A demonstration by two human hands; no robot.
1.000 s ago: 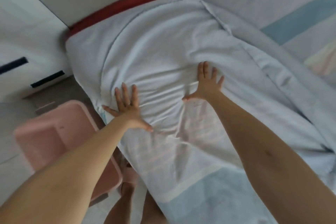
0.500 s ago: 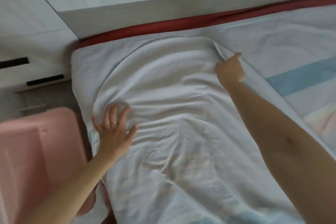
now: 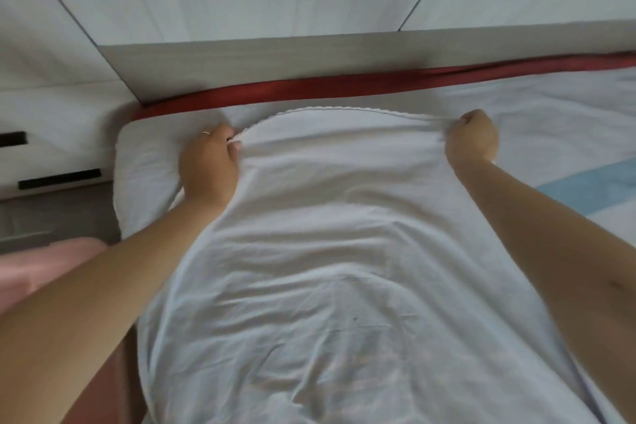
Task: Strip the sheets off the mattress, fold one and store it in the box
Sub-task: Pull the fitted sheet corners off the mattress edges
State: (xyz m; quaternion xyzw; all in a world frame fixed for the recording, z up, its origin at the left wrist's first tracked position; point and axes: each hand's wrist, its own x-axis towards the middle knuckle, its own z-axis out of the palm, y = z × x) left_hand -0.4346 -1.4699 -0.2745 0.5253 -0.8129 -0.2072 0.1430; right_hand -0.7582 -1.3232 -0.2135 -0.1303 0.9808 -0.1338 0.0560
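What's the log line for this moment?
step: fold | left hand: grips sheet edge | right hand: grips sheet edge

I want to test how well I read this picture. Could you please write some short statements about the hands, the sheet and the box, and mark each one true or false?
1. The left hand and the right hand both grip the far edge of the white sheet. True.
2. The pink box lies on top of the white sheet. False: it stands off the sheet, low at the left.
3. A red strip runs just beyond the sheet's far edge. True.
4. The left hand lies flat with straight fingers. False: its fingers are curled round the sheet's edge.
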